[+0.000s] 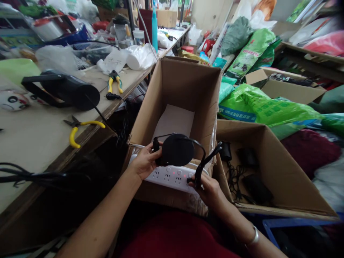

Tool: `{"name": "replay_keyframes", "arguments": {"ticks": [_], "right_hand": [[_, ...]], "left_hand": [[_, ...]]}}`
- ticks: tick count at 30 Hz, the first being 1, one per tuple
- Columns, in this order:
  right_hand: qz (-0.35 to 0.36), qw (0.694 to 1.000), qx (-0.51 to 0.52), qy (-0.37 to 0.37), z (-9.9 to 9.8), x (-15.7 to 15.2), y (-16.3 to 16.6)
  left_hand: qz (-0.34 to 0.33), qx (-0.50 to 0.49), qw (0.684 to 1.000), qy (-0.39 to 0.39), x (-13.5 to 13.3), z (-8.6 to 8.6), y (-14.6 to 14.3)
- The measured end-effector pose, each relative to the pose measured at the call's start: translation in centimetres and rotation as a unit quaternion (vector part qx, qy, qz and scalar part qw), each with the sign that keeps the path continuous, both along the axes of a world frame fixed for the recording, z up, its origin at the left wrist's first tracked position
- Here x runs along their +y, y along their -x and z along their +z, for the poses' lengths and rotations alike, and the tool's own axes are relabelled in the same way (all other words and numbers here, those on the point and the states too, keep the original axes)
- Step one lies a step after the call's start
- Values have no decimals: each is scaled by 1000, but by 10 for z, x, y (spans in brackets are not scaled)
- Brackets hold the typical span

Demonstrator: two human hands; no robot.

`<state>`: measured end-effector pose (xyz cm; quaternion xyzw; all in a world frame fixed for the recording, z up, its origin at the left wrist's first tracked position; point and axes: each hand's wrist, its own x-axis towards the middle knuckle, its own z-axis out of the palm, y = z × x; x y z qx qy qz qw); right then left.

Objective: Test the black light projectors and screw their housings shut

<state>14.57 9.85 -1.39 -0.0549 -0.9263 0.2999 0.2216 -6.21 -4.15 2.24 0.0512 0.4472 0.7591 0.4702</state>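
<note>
Pinching the black cylindrical device (pixel 178 150) over the white power strip (pixel 161 175) with your left hand (pixel 146 161), you clasp a bundled black cord (pixel 199 170) in your right hand (pixel 207 187), its plug (pixel 190 180) seemingly at a socket, though whether fully seated you cannot tell.

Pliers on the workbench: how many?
2: the nearer pliers, in front of the black cylindrical device; the farther pliers, by a black plug. Clutter may hide more.
</note>
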Motion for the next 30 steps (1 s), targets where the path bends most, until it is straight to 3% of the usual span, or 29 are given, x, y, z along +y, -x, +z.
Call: {"name": "replay_keyframes", "arguments": {"ticks": [8, 17, 24, 30], "right_hand": [[-11, 996, 63, -57, -22, -13, -6], [-28, 990, 98, -95, -21, -11, -3], [-15, 994, 57, -96, -36, -9, -7], [-47, 991, 44, -120, -34, -13, -10]], "left_hand": [[-2, 12, 1000, -7, 7, -11, 3], [16, 31, 999, -5, 23, -3, 5], [16, 28, 999, -4, 19, -6, 6], [16, 7, 1000, 4, 17, -11, 2]]}}
